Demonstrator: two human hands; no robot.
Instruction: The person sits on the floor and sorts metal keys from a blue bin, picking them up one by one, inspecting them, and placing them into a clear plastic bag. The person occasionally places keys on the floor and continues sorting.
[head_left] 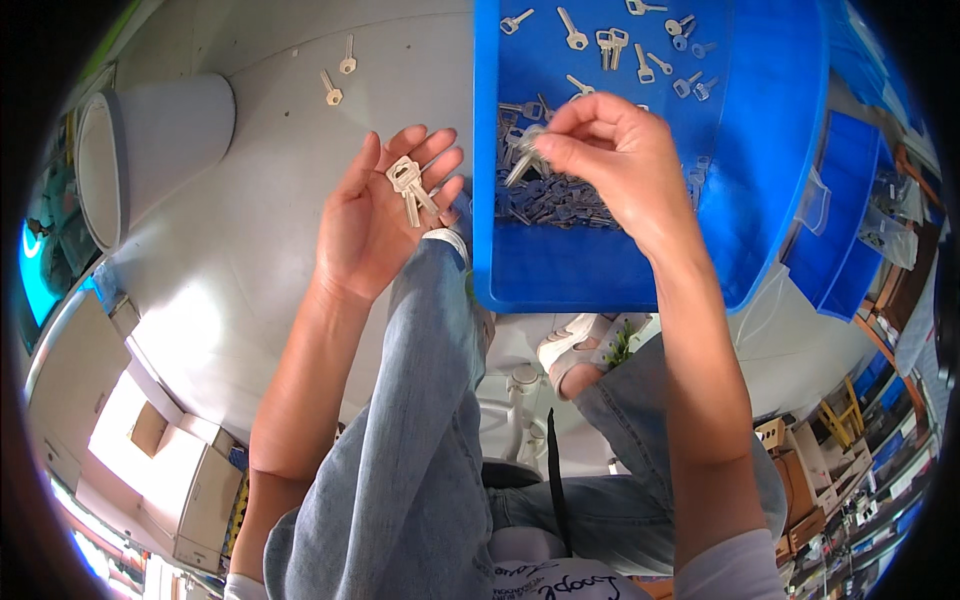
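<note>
My left hand point(375, 215) is palm up with its fingers loosely spread, and a small stack of silver key blanks point(408, 188) lies across the palm and finger bases. Over the blue bin point(600, 265), my right hand point(615, 150) pinches a key point(522, 160) between thumb and fingertips, its shaft pointing down; motion blurs it, and I cannot tell whether it is just one. Below that hand is a heap of keys point(570, 200) in the bin, partly covered by the hand and wrist. Several more keys point(573, 30) are scattered over the far part of the bin.
Two loose keys point(331, 88) lie on the grey surface left of the bin. A pale grey tub point(170, 150) lies on its side at the far left. Right of the bin stand another blue container point(835, 220) and plastic bags point(888, 230). My jeans-clad legs point(420, 350) are beneath my arms.
</note>
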